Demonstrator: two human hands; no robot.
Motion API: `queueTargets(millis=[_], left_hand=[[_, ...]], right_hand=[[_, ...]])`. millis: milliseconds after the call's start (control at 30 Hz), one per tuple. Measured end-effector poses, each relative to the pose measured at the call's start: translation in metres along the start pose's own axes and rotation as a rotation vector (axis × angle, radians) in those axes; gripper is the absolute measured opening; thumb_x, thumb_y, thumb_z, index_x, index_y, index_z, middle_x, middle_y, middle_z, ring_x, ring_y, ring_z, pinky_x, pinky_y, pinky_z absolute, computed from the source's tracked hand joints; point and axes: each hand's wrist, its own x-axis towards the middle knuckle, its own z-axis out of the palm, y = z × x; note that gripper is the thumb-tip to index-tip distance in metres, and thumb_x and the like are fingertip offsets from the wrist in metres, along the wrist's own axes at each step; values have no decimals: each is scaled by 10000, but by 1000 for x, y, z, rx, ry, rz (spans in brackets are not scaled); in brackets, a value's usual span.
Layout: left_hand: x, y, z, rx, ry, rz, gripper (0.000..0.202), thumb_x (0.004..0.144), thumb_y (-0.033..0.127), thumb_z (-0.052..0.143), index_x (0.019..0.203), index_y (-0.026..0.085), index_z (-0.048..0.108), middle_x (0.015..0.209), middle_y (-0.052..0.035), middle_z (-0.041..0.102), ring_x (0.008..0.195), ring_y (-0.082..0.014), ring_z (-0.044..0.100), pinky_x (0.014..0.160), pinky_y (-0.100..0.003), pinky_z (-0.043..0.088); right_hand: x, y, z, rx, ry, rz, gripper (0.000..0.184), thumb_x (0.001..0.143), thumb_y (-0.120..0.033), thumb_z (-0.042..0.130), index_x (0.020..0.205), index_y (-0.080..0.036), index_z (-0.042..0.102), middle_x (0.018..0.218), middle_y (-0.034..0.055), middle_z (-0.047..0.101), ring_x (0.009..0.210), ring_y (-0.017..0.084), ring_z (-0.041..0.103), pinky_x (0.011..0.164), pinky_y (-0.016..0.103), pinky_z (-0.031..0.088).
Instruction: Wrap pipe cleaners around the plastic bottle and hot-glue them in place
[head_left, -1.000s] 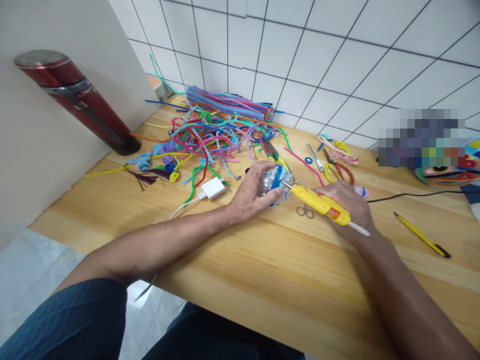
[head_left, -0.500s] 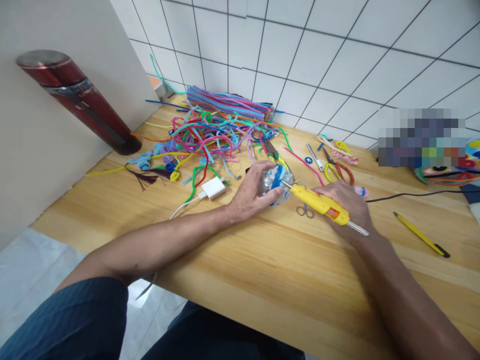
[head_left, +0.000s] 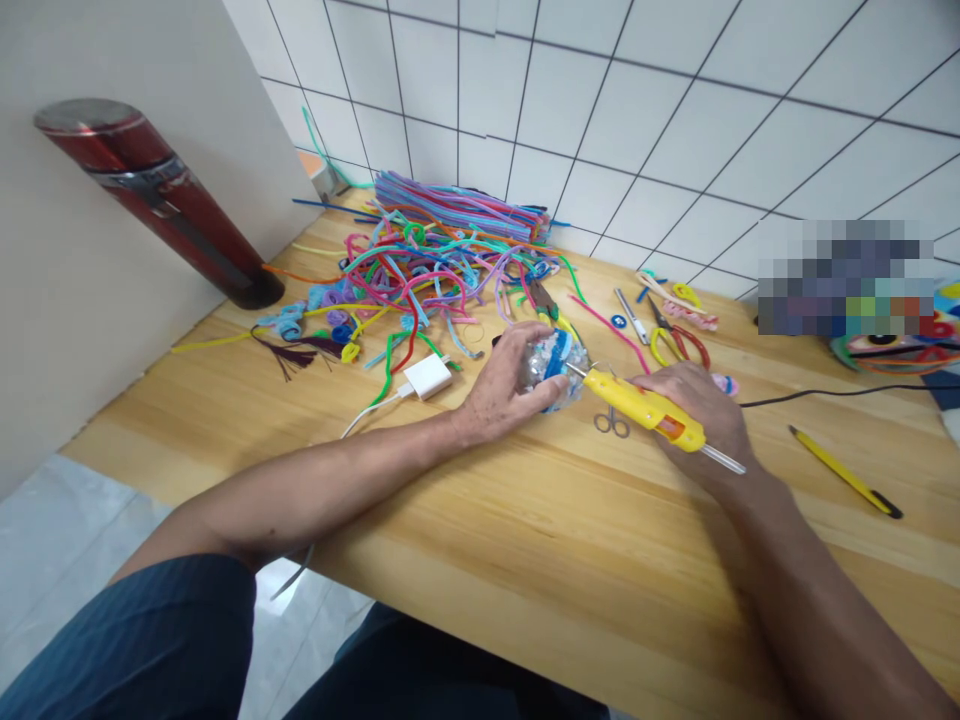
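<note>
My left hand point(head_left: 510, 385) is closed round a clear, glittery rounded object with a blue band point(head_left: 556, 358), resting at the middle of the table. Its exact kind I cannot make out. In my right hand point(head_left: 697, 420) is a yellow hot glue gun point(head_left: 637, 401), with a clear glue stick point(head_left: 724, 459) jutting from its back end. The gun's metal nozzle point(head_left: 575, 369) points left and meets or nearly meets the blue band. Just below the gun lie small scissors point(head_left: 611, 424), their finger loops showing. Pliers point(head_left: 546, 304) with yellow-green handles lie behind the rounded object.
Tangled pipe cleaners point(head_left: 420, 270) and a bundle of them point(head_left: 461, 208) fill the back left. A white charger point(head_left: 427, 378) sits beside my left wrist, a red flask point(head_left: 161, 205) at far left. Right are red-and-yellow scissors point(head_left: 679, 345), a utility knife point(head_left: 631, 316), a yellow pen-like tool point(head_left: 844, 471) and a black cord point(head_left: 840, 390).
My right hand and the glue gun have shifted very slightly to the right, the nozzle drawing back a little. My left hand keeps its hold on the rounded object.
</note>
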Motion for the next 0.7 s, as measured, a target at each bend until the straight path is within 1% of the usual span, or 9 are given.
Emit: queueTargets(millis=[100,233,433,600,700], left_hand=[[0,0,0,-2,0,14,513,991,417,657,1417,207,465,1423,-166,583,1348,-308,577,1176,-508,477],[0,-1,0,2,0,8,516,991,433,661,1415,215,462,1432,-165,579,1356,-312,574,1178,-513,473],[0,0,0,-6,0,17,515,992,424,665,1409,192,470,1429,-181,577,1360,-311,573,1178,-503,472],[0,0,0,-7,-1,11,520,991,429,662,1411,192,466,1428,-177,576,1361,-309,571,1180,-498,470],[0,0,0,-5,-2,6,523,989,437,659,1415,206,463,1430,-167,579,1351,-311,577,1174,-505,473]], right_hand=[[0,0,0,-11,2,-6,157,1005,-163,601,1143,-181,674,929,86,729,838,236,657,796,389,488],[-1,1,-1,-11,-8,4,165,1015,-193,593,1152,-197,684,926,79,731,832,234,663,793,389,490],[0,2,0,-33,-14,-2,152,1038,-219,572,1146,-209,679,918,77,732,829,236,666,788,392,494],[0,1,1,-19,-7,2,171,1046,-247,572,1181,-214,673,945,84,738,841,246,675,788,399,501],[0,1,0,-39,-12,5,162,1045,-259,581,1169,-212,675,937,84,737,835,248,675,791,400,499]])
